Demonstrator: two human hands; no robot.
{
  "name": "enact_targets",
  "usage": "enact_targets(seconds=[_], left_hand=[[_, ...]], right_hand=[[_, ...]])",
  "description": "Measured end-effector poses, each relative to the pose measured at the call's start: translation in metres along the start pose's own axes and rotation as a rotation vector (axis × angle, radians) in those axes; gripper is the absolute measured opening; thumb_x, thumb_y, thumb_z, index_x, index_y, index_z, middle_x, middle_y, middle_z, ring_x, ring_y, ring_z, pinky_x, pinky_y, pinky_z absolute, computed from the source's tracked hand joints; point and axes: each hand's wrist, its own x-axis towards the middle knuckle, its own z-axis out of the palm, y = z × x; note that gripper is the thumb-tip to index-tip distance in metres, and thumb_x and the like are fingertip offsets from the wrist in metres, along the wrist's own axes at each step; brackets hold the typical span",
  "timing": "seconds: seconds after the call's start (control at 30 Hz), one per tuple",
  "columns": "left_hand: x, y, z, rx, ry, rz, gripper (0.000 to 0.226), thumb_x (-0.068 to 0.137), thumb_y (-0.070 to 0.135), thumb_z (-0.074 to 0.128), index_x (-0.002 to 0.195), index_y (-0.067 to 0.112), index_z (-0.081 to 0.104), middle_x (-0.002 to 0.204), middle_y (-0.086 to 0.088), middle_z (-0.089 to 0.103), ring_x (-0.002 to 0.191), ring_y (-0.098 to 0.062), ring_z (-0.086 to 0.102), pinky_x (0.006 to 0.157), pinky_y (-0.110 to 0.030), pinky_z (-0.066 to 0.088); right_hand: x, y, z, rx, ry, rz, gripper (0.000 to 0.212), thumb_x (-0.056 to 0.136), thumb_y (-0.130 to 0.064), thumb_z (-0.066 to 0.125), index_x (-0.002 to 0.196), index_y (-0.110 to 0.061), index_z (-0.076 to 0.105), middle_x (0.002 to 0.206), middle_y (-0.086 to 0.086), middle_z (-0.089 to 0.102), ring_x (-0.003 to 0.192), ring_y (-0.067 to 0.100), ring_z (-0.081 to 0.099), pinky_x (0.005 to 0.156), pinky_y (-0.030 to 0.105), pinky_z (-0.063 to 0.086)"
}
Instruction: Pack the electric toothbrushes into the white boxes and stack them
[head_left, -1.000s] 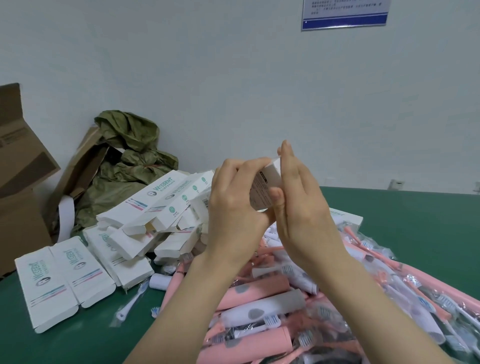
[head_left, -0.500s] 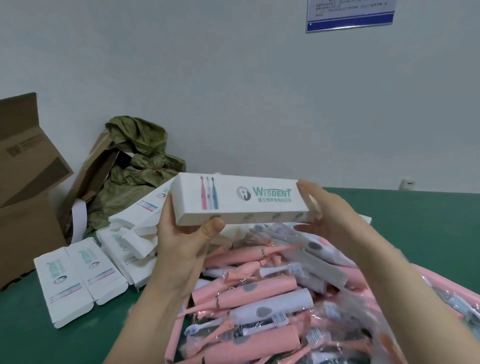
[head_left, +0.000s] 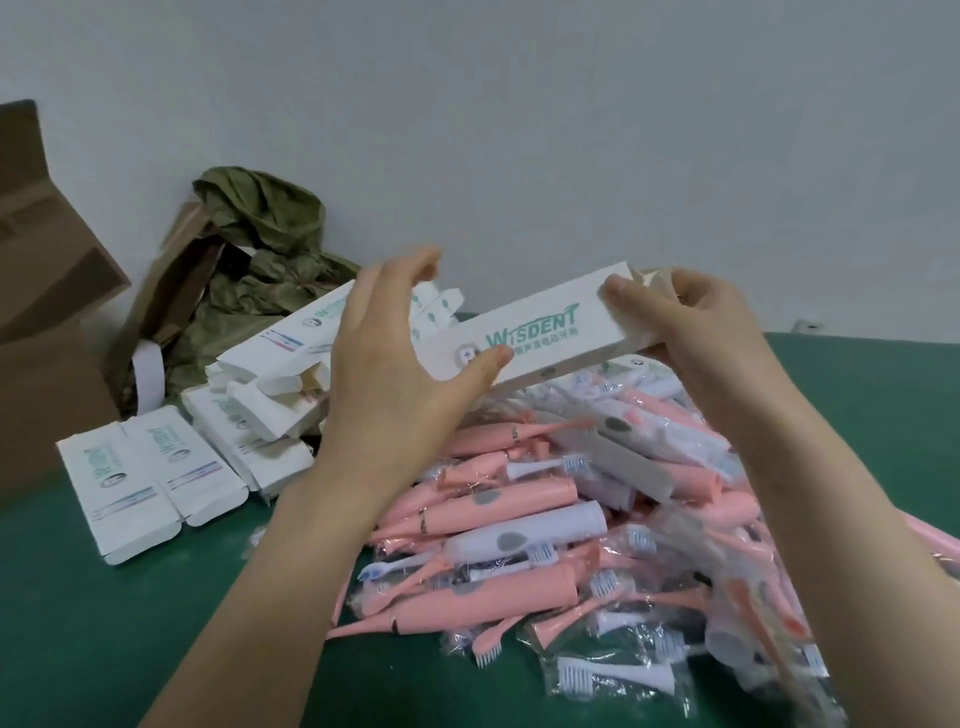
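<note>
I hold a long white box (head_left: 550, 332) printed "WISDENT" above the pile, tilted up to the right. My left hand (head_left: 395, 364) grips its left end, thumb on the front face and fingers over the top. My right hand (head_left: 685, 322) pinches the right end, where an open flap shows behind the fingers. Below lies a heap of pink and white electric toothbrushes (head_left: 519, 514) in clear bags, with loose brush heads. Two flat white boxes (head_left: 150, 467) lie side by side at the left. A jumble of more white boxes (head_left: 270, 384) sits behind them.
An open brown cardboard carton (head_left: 47, 332) stands at the far left. A crumpled olive-green bag (head_left: 260, 249) leans against the grey wall behind the boxes. The green table (head_left: 872, 395) shows bare to the right and in the near left corner.
The box went from end-on between both hands to lengthwise, then tilted with its right end higher. My left hand shifted from under its left end to gripping over the top.
</note>
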Motion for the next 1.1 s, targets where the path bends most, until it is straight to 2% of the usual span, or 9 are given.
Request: enact_targets(seconds=[0.07,0.17,0.3,0.37,0.47,0.6,0.73,1.03,1.1], left_hand=[[0.001,0.012,0.006,0.071,-0.090,0.083,0.074,0.068,0.041,0.078,0.131,0.020,0.044,0.112,0.011,0.045,0.100,0.013,0.039,0.089,0.001,0.027],[-0.001,0.018,0.011,0.104,-0.162,0.118,0.067,0.071,0.044,0.071,0.127,0.017,0.048,0.109,0.008,0.045,0.097,0.004,0.041,0.084,0.001,0.027],[-0.008,0.014,0.007,0.006,-0.225,0.127,0.055,0.076,0.042,0.068,0.124,0.032,0.042,0.113,0.007,0.047,0.098,0.019,0.041,0.082,0.002,0.029],[-0.008,0.010,0.003,0.078,-0.336,0.178,0.047,0.081,0.034,0.065,0.122,0.037,0.043,0.121,0.005,0.043,0.105,0.015,0.040,0.086,-0.005,0.032],[-0.008,0.007,0.001,0.169,-0.456,0.133,0.023,0.084,0.034,0.057,0.107,0.035,0.056,0.123,0.006,0.041,0.111,-0.011,0.044,0.090,-0.029,0.039],[-0.008,0.013,0.004,0.099,-0.317,0.073,0.031,0.085,0.054,0.037,0.085,0.028,0.054,0.093,0.006,0.049,0.089,-0.009,0.047,0.076,-0.030,0.040],[-0.006,0.019,0.012,0.067,-0.187,0.018,0.026,0.093,0.047,0.035,0.084,0.028,0.050,0.078,0.010,0.051,0.078,-0.008,0.046,0.065,-0.029,0.035],[-0.002,0.004,0.018,0.189,-0.301,0.060,0.043,0.061,0.048,0.064,0.099,0.031,0.057,0.097,0.019,0.057,0.087,-0.003,0.047,0.070,-0.027,0.038],[-0.001,-0.003,0.023,0.208,-0.282,0.055,0.042,0.063,0.044,0.062,0.102,0.028,0.060,0.100,0.019,0.057,0.092,-0.005,0.049,0.073,-0.025,0.036]], right_hand=[[-0.009,-0.005,0.016,-0.041,-0.076,-0.061,0.026,0.086,-0.030,0.066,0.094,-0.005,0.067,0.090,0.012,0.073,0.089,0.028,0.069,0.087,0.046,0.051],[-0.019,-0.008,0.034,-0.050,-0.248,-0.070,0.038,0.097,-0.031,0.050,0.094,0.003,0.066,0.094,0.027,0.067,0.089,0.040,0.065,0.087,0.051,0.049],[-0.016,-0.006,0.028,0.173,-0.284,0.072,0.032,0.100,-0.016,0.042,0.085,-0.003,0.067,0.078,0.014,0.068,0.072,0.025,0.065,0.087,0.044,0.053],[-0.014,-0.002,0.027,0.115,-0.259,0.068,0.029,0.098,-0.011,0.045,0.078,-0.004,0.065,0.073,0.012,0.063,0.069,0.024,0.060,0.085,0.044,0.053],[-0.014,0.000,0.029,0.034,-0.297,0.027,0.022,0.098,-0.010,0.048,0.090,0.001,0.066,0.071,0.008,0.062,0.059,0.013,0.058,0.062,0.025,0.054],[-0.014,-0.002,0.027,0.156,-0.408,0.054,0.023,0.098,-0.011,0.048,0.098,0.005,0.065,0.078,0.011,0.066,0.067,0.018,0.062,0.064,0.023,0.054],[-0.013,0.000,0.027,0.179,-0.438,0.046,0.022,0.097,-0.012,0.049,0.097,0.002,0.066,0.075,0.008,0.066,0.069,0.017,0.062,0.068,0.025,0.054],[-0.005,0.008,0.017,0.137,-0.528,0.102,0.029,0.100,-0.020,0.042,0.097,-0.004,0.067,0.071,-0.002,0.068,0.070,0.013,0.063,0.081,0.029,0.055],[0.000,0.010,0.001,-0.085,-0.448,0.068,0.023,0.098,-0.021,0.048,0.097,-0.008,0.067,0.081,0.001,0.071,0.076,0.012,0.065,0.080,0.025,0.056]])
